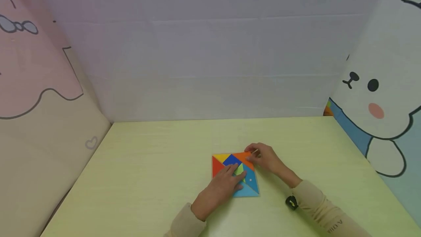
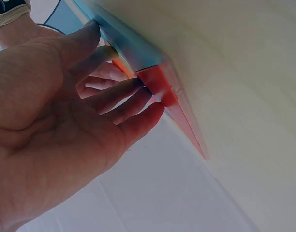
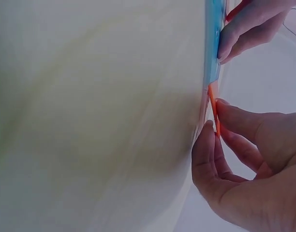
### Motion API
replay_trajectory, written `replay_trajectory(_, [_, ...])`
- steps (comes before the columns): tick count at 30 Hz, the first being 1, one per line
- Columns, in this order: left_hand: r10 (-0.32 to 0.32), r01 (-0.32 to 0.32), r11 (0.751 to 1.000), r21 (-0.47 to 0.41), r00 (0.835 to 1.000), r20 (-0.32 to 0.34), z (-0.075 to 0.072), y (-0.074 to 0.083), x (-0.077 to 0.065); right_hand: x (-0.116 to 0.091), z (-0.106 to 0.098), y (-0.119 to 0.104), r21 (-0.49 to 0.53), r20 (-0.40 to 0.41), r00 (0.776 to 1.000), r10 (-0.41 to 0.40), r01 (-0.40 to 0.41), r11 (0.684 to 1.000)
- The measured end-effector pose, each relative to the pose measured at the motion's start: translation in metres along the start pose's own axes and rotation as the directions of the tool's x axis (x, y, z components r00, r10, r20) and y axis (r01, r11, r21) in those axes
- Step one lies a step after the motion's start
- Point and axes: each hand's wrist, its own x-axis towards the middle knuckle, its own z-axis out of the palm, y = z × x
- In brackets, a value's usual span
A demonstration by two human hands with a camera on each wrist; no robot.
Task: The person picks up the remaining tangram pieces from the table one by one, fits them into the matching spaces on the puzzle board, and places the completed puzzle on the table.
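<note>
A square tangram [image 1: 247, 191] of flat coloured pieces lies in a thin clear tray on the table. My left hand [image 1: 220, 185] rests its fingertips on the pieces near the middle, around the dark blue piece [image 1: 231, 159] and the green piece [image 1: 239, 170], partly covering them. At the far right corner my right hand [image 1: 267, 158] pinches the orange triangle [image 1: 243, 157] between thumb and fingers. In the right wrist view, that orange triangle [image 3: 215, 108] stands tilted, one edge raised off the tray. The red piece [image 1: 216, 166] and yellow piece [image 1: 221, 157] lie along the left and far sides.
The pale yellow-green table [image 1: 148, 171] extends around the tangram. A grey-white wall covering [image 1: 204, 65] rises at its far edge, with cartoon-printed panels on both sides. A small black object [image 1: 291, 202] hangs by the right sleeve cuff.
</note>
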Motion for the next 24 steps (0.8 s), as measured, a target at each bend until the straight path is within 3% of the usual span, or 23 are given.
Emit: replay_trajectory(24, [-0.02,0.02,0.999,-0.029,0.999,0.025,-0.0015,-0.0007,-0.0003,-0.0023,-0.0006,0.0002,-0.047,0.017,1.0,0.001,-0.001,0.999])
